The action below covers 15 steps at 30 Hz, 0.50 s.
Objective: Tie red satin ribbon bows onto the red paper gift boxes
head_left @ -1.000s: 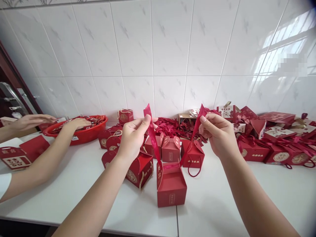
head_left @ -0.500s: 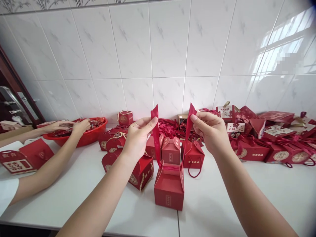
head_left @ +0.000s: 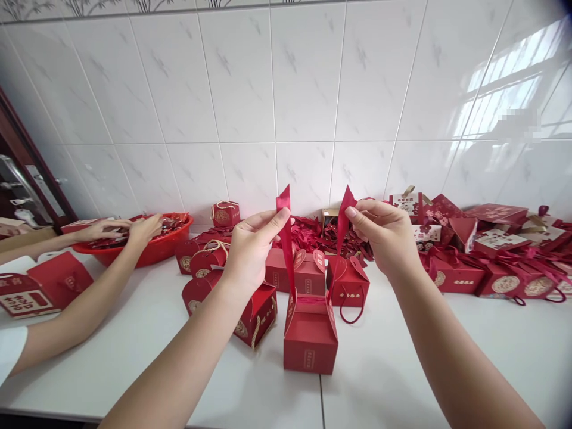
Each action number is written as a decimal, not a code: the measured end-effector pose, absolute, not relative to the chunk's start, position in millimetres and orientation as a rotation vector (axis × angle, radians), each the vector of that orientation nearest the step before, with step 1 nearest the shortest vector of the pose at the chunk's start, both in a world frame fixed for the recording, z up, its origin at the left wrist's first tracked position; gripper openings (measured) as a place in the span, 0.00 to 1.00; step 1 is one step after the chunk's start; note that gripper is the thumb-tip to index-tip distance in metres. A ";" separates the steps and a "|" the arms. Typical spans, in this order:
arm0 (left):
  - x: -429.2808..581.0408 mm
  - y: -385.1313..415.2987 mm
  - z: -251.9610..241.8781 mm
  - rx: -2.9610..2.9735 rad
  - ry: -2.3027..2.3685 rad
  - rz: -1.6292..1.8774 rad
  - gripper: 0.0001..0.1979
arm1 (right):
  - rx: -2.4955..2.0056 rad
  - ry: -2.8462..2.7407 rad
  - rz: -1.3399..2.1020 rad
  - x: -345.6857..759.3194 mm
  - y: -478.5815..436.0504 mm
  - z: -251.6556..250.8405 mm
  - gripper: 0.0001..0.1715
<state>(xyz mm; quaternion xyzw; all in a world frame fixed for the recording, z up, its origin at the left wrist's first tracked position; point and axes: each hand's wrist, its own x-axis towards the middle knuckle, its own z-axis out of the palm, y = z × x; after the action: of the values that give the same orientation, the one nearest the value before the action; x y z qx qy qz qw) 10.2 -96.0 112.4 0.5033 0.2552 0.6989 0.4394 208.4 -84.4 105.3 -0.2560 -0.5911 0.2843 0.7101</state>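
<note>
White bench (head_left: pixel 134 357), piled gift boxes (head_left: pixel 460 274) far right. Red basin (head_left: pixel 147 253) far left holds red packets, co-worker's hands (head_left: pixel 143 227) in it. Near centre one gift box (head_left: pixel 310 342) stands upright, flaps up, inside not visible. Left hand (head_left: pixel 250 250) and right hand (head_left: pixel 384 238) each pinch a ribbon (head_left: pixel 288 250) end above the gift box. The ends are closer and steeper than a second ago, ribbon taut through the flaps.
</note>
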 end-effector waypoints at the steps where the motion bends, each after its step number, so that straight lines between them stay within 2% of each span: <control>1: 10.7 -96.1 111.5 1.244 0.637 1.739 0.08 | -0.568 -1.319 0.632 208.2 -83.8 104.6 0.07; 9: 12.7 -96.2 107.5 1.267 0.595 1.725 0.08 | -0.538 -1.371 0.634 208.1 -86.1 104.0 0.06; 15: 13.9 -103.8 106.7 1.521 0.546 1.550 0.08 | -0.510 -1.493 0.834 201.6 -92.8 106.0 0.09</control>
<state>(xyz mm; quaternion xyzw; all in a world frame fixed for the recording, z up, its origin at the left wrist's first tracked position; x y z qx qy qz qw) 13.9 -103.8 106.7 0.6112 0.2192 0.6231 0.4360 201.6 -92.8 106.0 -0.2225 -0.6515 0.3636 0.6276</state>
